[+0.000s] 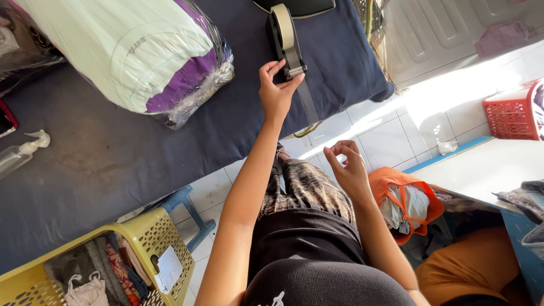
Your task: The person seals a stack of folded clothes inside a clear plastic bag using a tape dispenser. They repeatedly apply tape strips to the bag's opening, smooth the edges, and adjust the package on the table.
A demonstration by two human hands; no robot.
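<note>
My left hand (276, 93) is stretched forward and grips the lower end of a black tape dispenser (285, 42) that carries a roll of pale tape and lies on a dark blue padded surface (113, 158). A strip of clear tape (309, 102) runs from the dispenser back towards my right hand (348, 169). That hand is held closer to my body, thumb and fingers pinched together at the strip's near end. A bundle of white and purple folded cloth wrapped in clear plastic (141, 51) lies to the left of the dispenser.
A clear spray bottle (20, 153) lies at the left edge. A yellow laundry basket (113, 260) with clothes stands at lower left beside a blue stool (190, 209). An orange bag (405, 201) sits on the tiled floor, and a red basket (513, 113) at right.
</note>
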